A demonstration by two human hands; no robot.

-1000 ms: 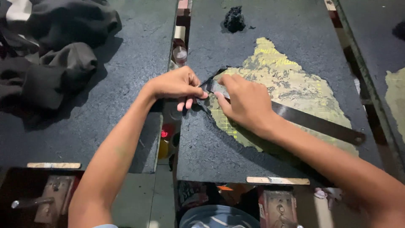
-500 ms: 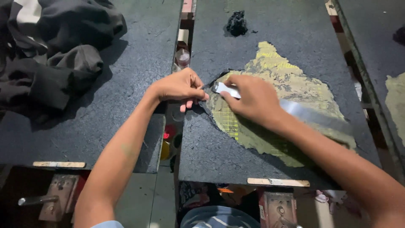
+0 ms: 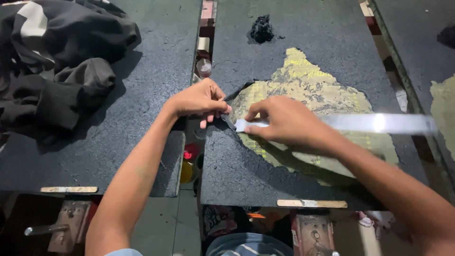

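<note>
My right hand (image 3: 286, 123) grips a long flat metal blade (image 3: 369, 123) that runs off to the right, its tip at the edge of the black coating. My left hand (image 3: 199, 100) pinches a lifted flap of that black coating (image 3: 232, 95) at the left edge of the dark board (image 3: 246, 170). A large yellowish bare patch (image 3: 313, 95) shows where the coating is gone. The two hands are close together, a few centimetres apart.
Crumpled black clothing (image 3: 57, 66) lies on a second dark board (image 3: 132, 118) at the left. A small black lump of scraped material (image 3: 261, 28) sits at the top of the board. Small bottles (image 3: 204, 66) and a red cap (image 3: 189, 154) sit in the gap between boards.
The blade has swung from pointing down-right to nearly level. My right hand has shifted slightly right; my left hand keeps its pinch on the flap.
</note>
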